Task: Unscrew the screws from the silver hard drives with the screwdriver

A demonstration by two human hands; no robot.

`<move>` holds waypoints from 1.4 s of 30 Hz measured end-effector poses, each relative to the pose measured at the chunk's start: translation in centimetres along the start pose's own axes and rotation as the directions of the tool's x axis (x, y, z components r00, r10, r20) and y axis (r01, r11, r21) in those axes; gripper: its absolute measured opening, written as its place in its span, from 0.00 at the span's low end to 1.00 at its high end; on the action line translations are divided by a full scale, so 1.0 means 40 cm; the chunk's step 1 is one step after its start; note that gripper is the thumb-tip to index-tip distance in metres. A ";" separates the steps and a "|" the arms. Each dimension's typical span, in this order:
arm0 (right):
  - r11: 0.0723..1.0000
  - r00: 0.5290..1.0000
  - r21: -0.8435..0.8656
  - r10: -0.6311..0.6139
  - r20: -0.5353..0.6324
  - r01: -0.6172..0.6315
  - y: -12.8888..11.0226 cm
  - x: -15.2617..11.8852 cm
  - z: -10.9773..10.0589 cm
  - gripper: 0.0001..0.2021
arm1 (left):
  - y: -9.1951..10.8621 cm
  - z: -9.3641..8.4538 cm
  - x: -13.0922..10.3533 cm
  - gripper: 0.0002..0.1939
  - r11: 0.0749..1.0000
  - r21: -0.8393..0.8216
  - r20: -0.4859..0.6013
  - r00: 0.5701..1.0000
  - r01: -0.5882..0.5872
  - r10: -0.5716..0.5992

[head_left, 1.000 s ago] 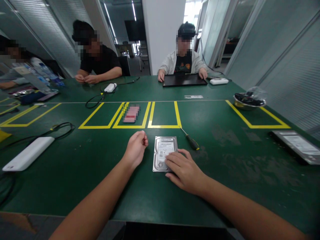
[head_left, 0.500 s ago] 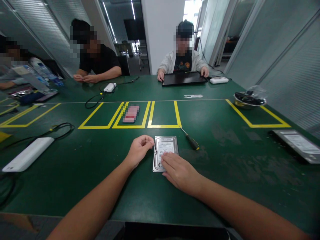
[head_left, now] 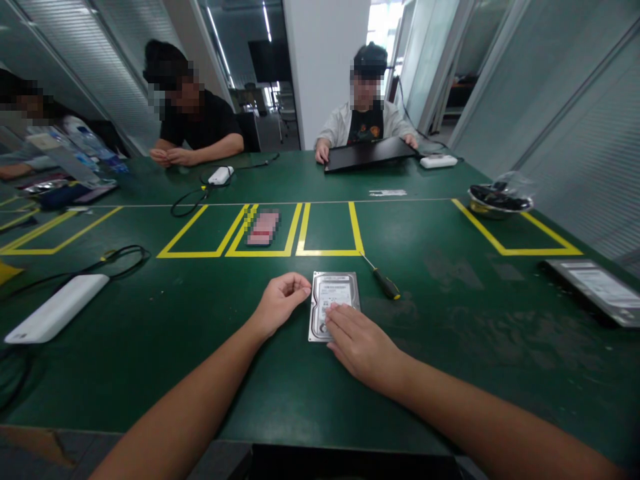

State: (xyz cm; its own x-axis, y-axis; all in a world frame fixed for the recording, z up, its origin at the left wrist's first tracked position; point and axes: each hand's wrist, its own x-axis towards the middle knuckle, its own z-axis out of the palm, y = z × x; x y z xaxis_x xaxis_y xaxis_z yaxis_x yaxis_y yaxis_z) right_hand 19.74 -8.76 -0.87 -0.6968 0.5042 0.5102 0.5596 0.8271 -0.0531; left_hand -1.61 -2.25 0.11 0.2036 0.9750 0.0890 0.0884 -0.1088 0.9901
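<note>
Silver metal hard drive [head_left: 334, 297] flat on the green table [head_left: 150, 347], label up. Right hand [head_left: 363, 343] fingers flat on it — pinning it. Left hand [head_left: 280, 303] loosely curled at its left edge, gripping nothing visible — probably steadying.

Hard drive [head_left: 334, 297] flat on table [head_left: 450, 373]; screwdriver [head_left: 383, 283] just right; power bank [head_left: 55, 308] far left.

No text is legible anywhere. The hard drive [head_left: 334, 300] carries a white label with dark print, too small to read. The flat package [head_left: 597, 288] at the table's right edge bears a white label, also unreadable.
</note>
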 end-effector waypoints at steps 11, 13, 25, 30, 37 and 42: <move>0.999 1.000 0.038 -0.002 0.023 0.001 0.015 -0.006 -0.016 0.16 | -0.015 -0.024 0.006 0.09 0.987 0.144 0.224 0.974 -0.070 0.036; 0.999 1.000 0.047 0.003 0.024 -0.004 0.016 -0.008 -0.017 0.16 | -0.014 -0.027 0.004 0.09 0.986 0.151 0.230 0.973 -0.066 0.030; 0.998 0.999 0.058 0.018 0.030 -0.019 0.017 -0.012 -0.021 0.16 | 0.010 -0.032 -0.009 0.10 0.986 0.142 0.381 0.924 -0.083 0.023; 0.998 0.999 0.064 0.017 0.035 -0.019 0.023 -0.012 -0.021 0.17 | 0.023 -0.034 -0.012 0.10 0.975 0.194 0.481 0.877 -0.108 0.002; 0.993 0.999 0.105 0.044 0.029 -0.047 0.027 -0.019 -0.021 0.17 | 0.038 -0.034 -0.008 0.11 0.949 0.257 0.575 0.818 -0.182 0.002; 0.993 0.999 0.108 0.036 0.033 -0.039 0.030 -0.022 -0.020 0.17 | 0.043 -0.039 -0.006 0.09 0.957 0.221 0.616 0.788 -0.189 0.013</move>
State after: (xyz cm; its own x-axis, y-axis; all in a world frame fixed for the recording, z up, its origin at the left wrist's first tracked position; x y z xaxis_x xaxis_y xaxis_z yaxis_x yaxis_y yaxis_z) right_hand 21.37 -8.41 -0.68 -0.6904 0.5414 0.4798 0.5347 0.8286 -0.1656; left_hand -3.02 -2.37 1.95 0.7619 0.6475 0.0165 0.2615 -0.3308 0.9068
